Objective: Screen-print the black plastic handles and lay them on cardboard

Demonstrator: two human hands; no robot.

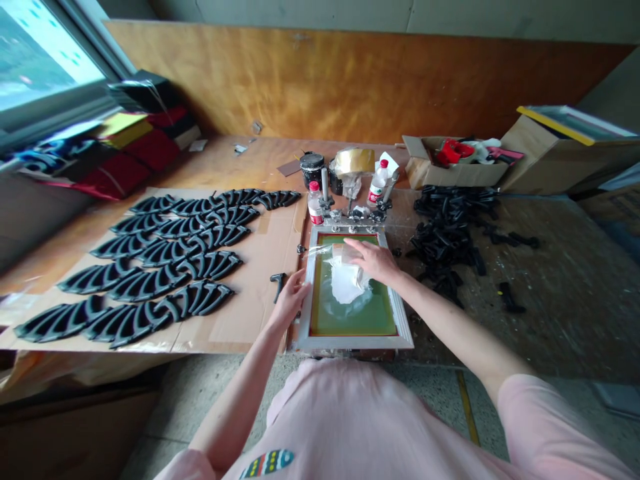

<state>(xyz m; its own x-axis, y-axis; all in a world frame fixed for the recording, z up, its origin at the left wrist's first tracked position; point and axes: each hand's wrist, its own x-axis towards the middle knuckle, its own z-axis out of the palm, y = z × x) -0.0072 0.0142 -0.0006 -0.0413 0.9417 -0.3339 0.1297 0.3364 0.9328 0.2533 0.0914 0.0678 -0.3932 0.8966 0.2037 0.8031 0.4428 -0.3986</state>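
Observation:
A small printing screen [354,342] with a silver frame and green mesh lies on the workbench in front of me. My right hand [373,259] presses a white cloth [347,283] onto the mesh, fingers wrapped over it. A wet sheen spreads on the mesh around the cloth. My left hand [291,295] rests on the frame's left rail, fingers curled over its edge.
Rows of black curved parts [165,267] lie on cardboard to the left. A loose heap of black parts [450,230] sits on the right. Two bottles [315,203], a black pot [312,168] and a tape roll [354,161] stand behind the screen. Cardboard boxes [450,170] line the far right.

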